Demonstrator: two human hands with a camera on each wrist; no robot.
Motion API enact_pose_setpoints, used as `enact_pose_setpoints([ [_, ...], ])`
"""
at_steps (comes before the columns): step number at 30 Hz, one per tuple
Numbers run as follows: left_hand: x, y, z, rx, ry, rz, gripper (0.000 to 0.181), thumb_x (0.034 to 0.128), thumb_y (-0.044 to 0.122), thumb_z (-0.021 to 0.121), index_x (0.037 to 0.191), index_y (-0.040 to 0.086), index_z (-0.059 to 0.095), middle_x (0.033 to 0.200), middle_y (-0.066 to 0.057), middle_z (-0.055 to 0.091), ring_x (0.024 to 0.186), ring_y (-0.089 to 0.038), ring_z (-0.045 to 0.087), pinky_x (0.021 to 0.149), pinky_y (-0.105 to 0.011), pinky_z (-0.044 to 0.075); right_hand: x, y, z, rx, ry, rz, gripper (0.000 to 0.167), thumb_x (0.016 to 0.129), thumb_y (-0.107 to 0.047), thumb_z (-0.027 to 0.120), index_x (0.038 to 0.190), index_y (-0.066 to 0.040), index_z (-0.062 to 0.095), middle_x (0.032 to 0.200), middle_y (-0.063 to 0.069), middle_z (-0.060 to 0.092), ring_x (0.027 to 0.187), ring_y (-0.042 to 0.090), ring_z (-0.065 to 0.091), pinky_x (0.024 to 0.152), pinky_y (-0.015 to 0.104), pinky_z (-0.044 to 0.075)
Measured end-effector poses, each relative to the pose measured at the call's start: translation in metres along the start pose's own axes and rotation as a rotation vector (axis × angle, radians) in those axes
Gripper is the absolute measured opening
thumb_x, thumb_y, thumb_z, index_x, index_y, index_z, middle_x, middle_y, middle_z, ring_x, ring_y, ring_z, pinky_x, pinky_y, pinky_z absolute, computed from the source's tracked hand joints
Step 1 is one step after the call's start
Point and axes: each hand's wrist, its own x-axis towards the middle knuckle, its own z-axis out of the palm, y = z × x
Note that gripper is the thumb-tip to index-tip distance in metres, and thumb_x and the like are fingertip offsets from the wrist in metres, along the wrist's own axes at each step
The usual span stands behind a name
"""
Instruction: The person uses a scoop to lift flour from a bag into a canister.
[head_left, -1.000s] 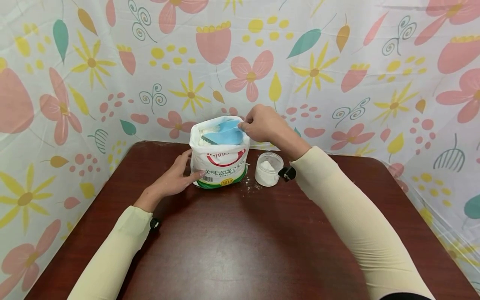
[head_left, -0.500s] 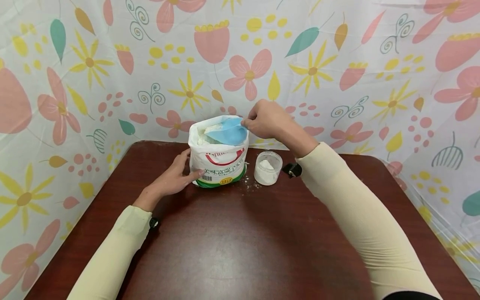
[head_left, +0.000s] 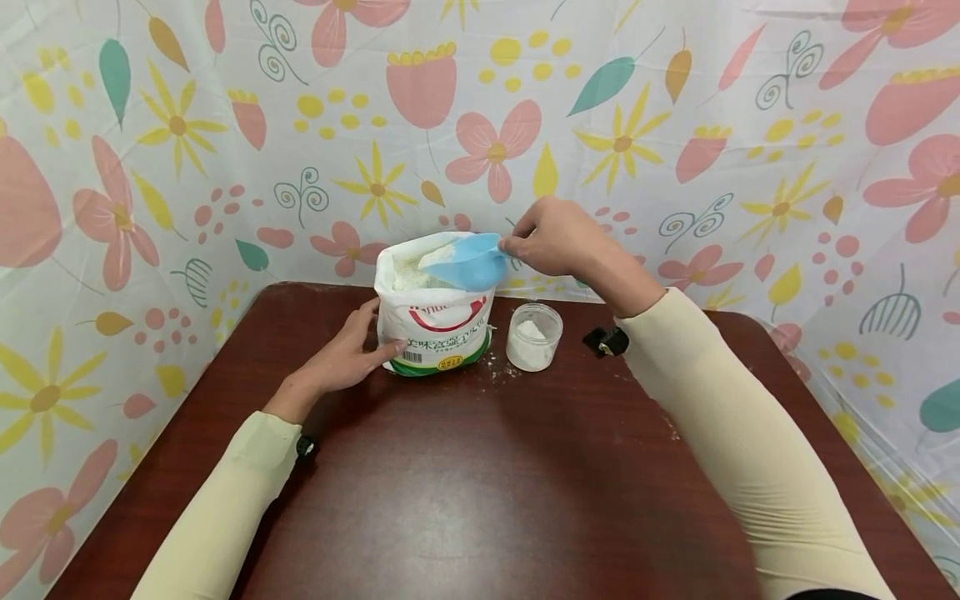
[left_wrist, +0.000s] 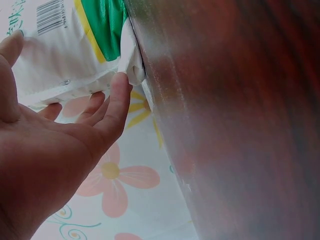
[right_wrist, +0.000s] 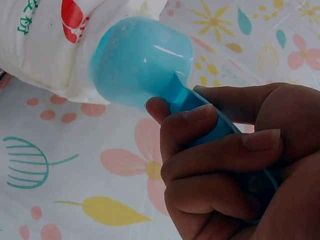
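My right hand [head_left: 551, 236] holds a light-blue scoop [head_left: 471, 265] over the right side of an open flour bag [head_left: 431, 321]. White flour [head_left: 438, 254] shows at the scoop's mouth. In the right wrist view, the fingers [right_wrist: 220, 150] curl round the scoop's handle [right_wrist: 212, 132]. On the bag's left side rests my left hand [head_left: 341, 354], the thumb on its printed front. The left wrist view shows the other fingers [left_wrist: 114, 110] spread and gently bent against the bag's side [left_wrist: 70, 85]. To the right stands a clear lidless jar [head_left: 534, 337], partly filled with flour.
Spilled flour [head_left: 498, 367] dusts the dark wooden table [head_left: 450, 500] between bag and jar. A flower-print cloth [head_left: 637, 192] hangs close behind the table and along its sides. Small black devices sit at both wrists.
My right hand has drawn the scoop to the right and partly out of the bag's mouth, over its right rim. The left hand has stayed on the bag.
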Motion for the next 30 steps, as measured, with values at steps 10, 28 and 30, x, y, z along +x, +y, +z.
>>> enact_pose_setpoints([
  [10,0.001,-0.001,0.001,0.003,0.002,-0.003,0.095,0.1029,0.045,0.070,0.170,0.022,0.008,0.168,-0.014,0.019,0.153,-0.035,0.026,0.119,-0.068,0.031,-0.008,0.010,-0.009,-0.001,0.005,0.008,0.029,0.101,-0.029,0.067,0.088,-0.012,0.085,0.057,-0.005,0.045,0.066,0.019,0.044,0.061,0.034,0.038],
  [28,0.000,-0.001,0.000,-0.012,0.004,-0.003,0.095,0.1017,0.047,0.071,0.170,0.023,0.009,0.167,-0.014,0.020,0.153,-0.035,0.026,0.119,-0.069,0.030,-0.033,0.041,-0.030,0.116,0.043,0.006,0.029,0.099,-0.028,0.068,0.081,-0.009,0.080,0.057,-0.004,0.045,0.057,0.015,0.030,0.055,0.032,0.028],
  [30,0.000,-0.001,-0.001,-0.012,0.002,-0.003,0.096,0.1015,0.047,0.071,0.170,0.023,0.009,0.167,-0.014,0.020,0.153,-0.035,0.026,0.119,-0.069,0.030,-0.036,0.046,-0.032,0.130,0.050,0.017,0.028,0.100,-0.029,0.069,0.087,-0.008,0.082,0.060,-0.004,0.052,0.059,0.016,0.032,0.055,0.032,0.029],
])
